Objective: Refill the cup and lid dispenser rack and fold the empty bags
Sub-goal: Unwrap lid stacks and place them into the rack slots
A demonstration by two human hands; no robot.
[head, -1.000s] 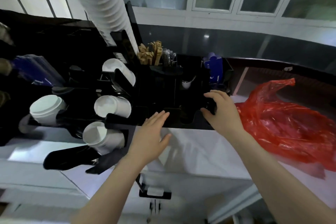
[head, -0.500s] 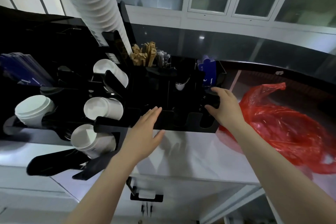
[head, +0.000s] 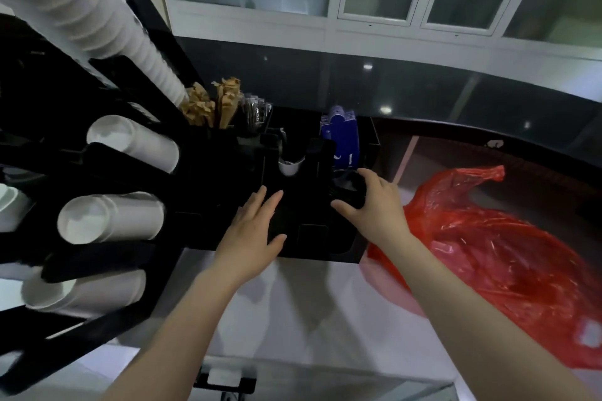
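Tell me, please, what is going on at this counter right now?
A person is restocking a black dispenser rack on a white counter. Their right hand grips a stack of black lids at a slot on the rack's right side, while the left hand lies flat and open against the rack's front. White cups fill the holders on the left. A crumpled red plastic bag lies unfolded to the right.

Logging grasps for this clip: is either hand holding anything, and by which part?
The right hand grips a stack of black lids by its rim. The left hand holds nothing.
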